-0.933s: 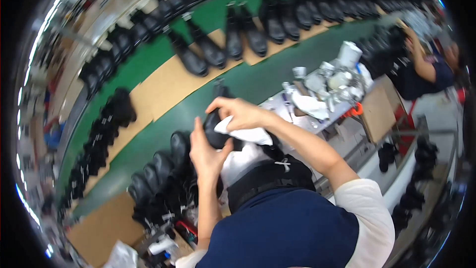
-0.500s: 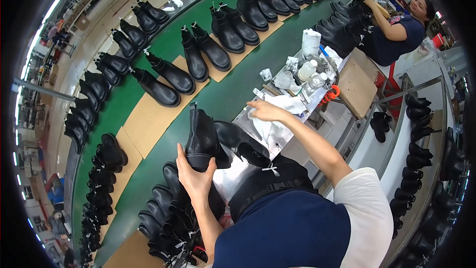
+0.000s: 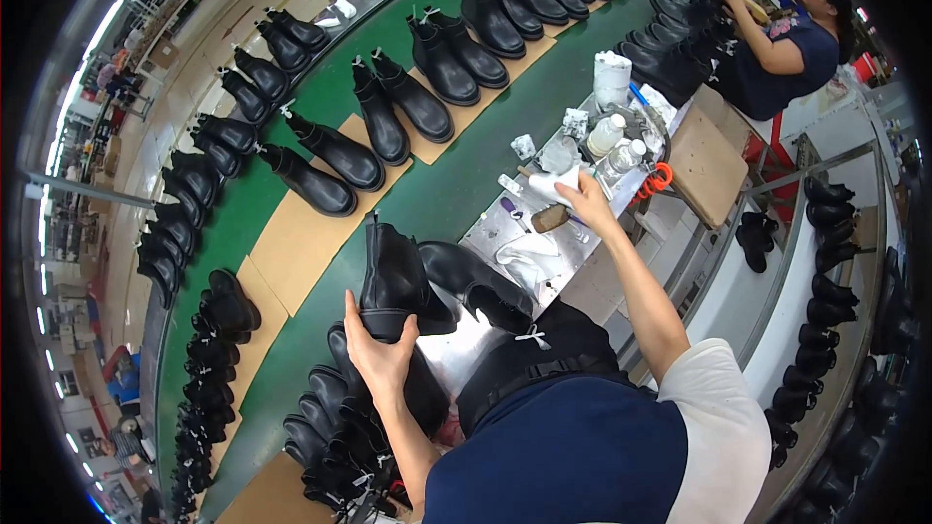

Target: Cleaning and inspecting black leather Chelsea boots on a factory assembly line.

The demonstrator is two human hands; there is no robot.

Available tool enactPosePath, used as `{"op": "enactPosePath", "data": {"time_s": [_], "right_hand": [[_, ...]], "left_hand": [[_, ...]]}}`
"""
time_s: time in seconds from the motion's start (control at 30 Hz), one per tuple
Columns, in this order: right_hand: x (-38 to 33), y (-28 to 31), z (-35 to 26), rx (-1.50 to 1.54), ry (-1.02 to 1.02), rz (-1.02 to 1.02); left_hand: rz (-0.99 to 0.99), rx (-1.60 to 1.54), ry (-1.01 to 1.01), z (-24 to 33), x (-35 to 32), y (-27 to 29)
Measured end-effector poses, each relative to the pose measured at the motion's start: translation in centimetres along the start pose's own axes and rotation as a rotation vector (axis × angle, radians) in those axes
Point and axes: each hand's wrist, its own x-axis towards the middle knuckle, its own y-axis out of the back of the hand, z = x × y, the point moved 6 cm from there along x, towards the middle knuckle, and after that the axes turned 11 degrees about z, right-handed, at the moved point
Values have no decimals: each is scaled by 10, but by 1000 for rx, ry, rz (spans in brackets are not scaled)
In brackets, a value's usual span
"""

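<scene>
My left hand (image 3: pixel 382 354) grips a black ankle boot (image 3: pixel 390 267) by its heel end, thumb and fingers on either side of the sole, the shaft pointing away from me. A second black boot (image 3: pixel 476 279) lies beside it, on its right. Over a metal tray (image 3: pixel 476 238), my right hand (image 3: pixel 589 204) pinches a white cloth (image 3: pixel 556 184). Just below that hand are a brown block-like brush (image 3: pixel 549 219) and a small purple-handled tool (image 3: pixel 513 208). Another crumpled white cloth (image 3: pixel 529 257) rests on the tray.
White bottles (image 3: pixel 607 136) and a white-smeared canister (image 3: pixel 611 80) stand beyond my right hand, near an orange coiled hose (image 3: pixel 655 178). Pairs of black boots (image 3: pixel 403 107) line the green conveyor (image 3: pixel 437 180) on cardboard. A co-worker (image 3: pixel 791 49) handles boots at upper right.
My right hand has moved right and nearer me, lifting a white cloth off the tray and uncovering the brush and purple-handled tool. My left hand keeps its hold on the boot.
</scene>
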Motion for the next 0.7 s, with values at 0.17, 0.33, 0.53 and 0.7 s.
{"op": "enactPosePath", "data": {"time_s": [0.17, 0.33, 0.53, 0.7], "right_hand": [[2, -3, -23, 460, -237, 12], [-17, -6, -45, -193, 32, -360], [-22, 10, -85, -783, 870, 71], [30, 24, -48, 46, 340, 109]], "left_hand": [[-76, -6, 148, 1, 1, -3], [-101, 7, 125, 4, 0, -5], [-94, 8, 148, 7, 1, -5], [1, 16, -11, 8, 5, -8]]}}
